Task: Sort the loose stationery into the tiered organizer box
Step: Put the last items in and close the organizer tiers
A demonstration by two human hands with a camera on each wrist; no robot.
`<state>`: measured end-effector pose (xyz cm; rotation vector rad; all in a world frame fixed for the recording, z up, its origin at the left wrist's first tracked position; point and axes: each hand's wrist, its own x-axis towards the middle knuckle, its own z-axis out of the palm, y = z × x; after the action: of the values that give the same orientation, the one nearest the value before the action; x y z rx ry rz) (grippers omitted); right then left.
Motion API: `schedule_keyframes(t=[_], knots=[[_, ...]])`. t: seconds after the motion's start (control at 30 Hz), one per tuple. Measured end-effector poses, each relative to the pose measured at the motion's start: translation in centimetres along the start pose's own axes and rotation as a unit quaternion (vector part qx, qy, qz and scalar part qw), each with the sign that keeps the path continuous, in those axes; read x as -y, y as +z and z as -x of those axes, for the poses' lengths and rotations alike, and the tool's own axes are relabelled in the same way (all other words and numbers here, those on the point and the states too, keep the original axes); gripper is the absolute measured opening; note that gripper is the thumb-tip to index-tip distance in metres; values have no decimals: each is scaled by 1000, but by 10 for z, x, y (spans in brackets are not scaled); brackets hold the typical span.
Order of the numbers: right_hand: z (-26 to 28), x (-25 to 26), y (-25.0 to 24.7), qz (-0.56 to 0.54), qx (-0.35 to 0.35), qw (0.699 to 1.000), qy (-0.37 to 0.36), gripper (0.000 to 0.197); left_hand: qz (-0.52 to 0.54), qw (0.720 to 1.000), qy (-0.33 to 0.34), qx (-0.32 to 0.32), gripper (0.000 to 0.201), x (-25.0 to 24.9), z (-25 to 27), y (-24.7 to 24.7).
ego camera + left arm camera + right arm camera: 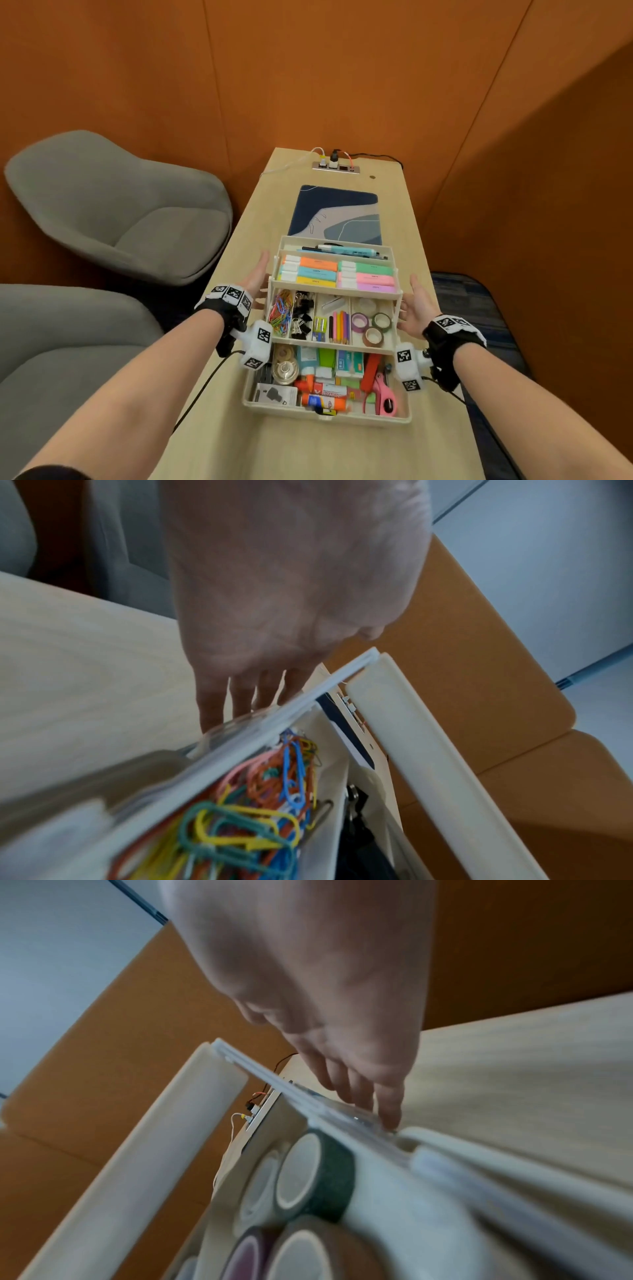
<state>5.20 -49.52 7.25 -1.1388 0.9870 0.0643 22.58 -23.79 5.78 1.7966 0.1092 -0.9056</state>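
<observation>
1. The tabletop (233, 428) carries the tiered organizer box (394, 416), opened out in three stepped levels.
2. The left hand (255, 278) and right hand (416, 308) flank the middle tray, fingers straight, grasping nothing.
3. Highlighters (337, 274) fill the upper tray.
4. Tape rolls (371, 327) and paper clips (281, 313) lie in the middle tray.

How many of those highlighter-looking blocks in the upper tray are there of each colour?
Orange highlighter: 1
Blue highlighter: 1
Yellow highlighter: 1
Green highlighter: 1
Pink highlighter: 1
Purple highlighter: 1
Total: 6
</observation>
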Motion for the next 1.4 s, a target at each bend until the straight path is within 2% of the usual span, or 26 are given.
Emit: schedule_keyframes(t=[0.3,0.53,0.67,0.87,1.07,1.3,1.37,1.4], knots=[[-6,0,-6,-32,39,999,12,91,70,997,-19,33,106,-13,2,-4],[6,12,-11,-76,60,995,-12,93,66,997,12,26,96,-28,20,-9],[21,19,-13,-38,49,998,-28,91,55,998,17,38,99,-30,30,-17],[51,15,-17,25,51,997,-49,86,11,997,58,58,88,-26,69,-20],[80,4,-20,50,44,995,-75,82,-15,993,109,40,80,-10,99,-24],[107,-21,-23,32,28,993,-107,75,-7,987,157,-14,70,19,124,-16],[114,-32,-25,22,28,993,-115,75,-2,986,163,-32,72,30,129,-14],[116,-39,-26,16,27,993,-116,76,-7,986,164,-42,80,37,131,-14]])
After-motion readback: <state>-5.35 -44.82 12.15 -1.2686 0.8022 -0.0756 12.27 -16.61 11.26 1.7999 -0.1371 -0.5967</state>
